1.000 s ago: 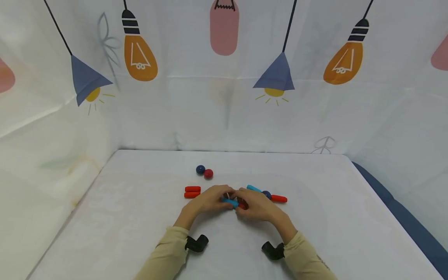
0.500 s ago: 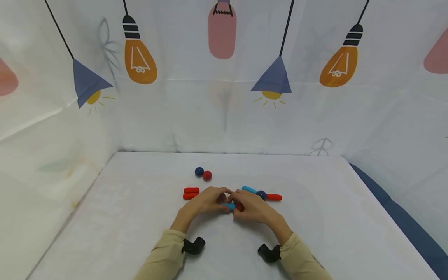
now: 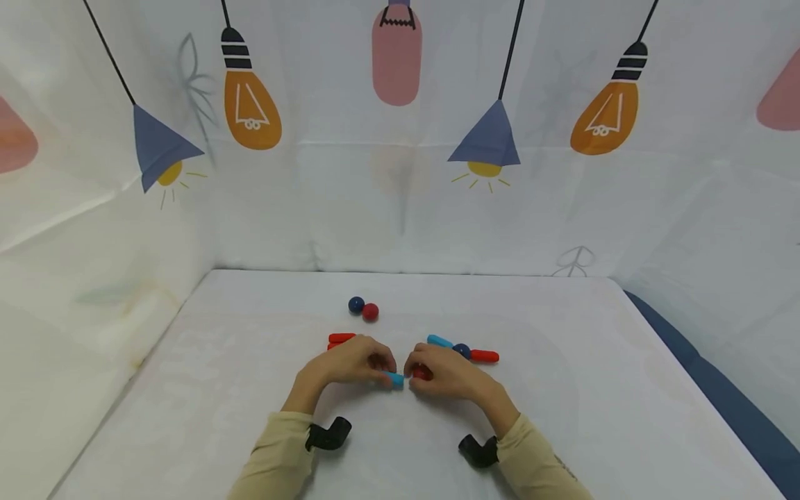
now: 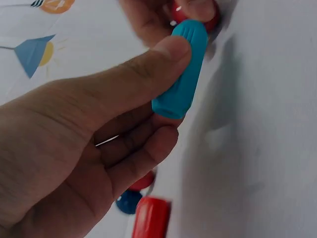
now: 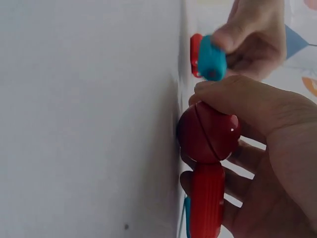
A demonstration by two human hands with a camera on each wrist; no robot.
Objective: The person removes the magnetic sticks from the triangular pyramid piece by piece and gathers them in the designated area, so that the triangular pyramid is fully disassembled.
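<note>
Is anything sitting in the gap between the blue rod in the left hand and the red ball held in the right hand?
Nothing visible. The blue rod in the left hand and the red ball in the right hand face each other across a small open gap just above the white table.

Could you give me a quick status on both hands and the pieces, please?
Left hand pinches blue rod. Right hand holds red ball on red rod. Pieces apart, nothing between.
</note>
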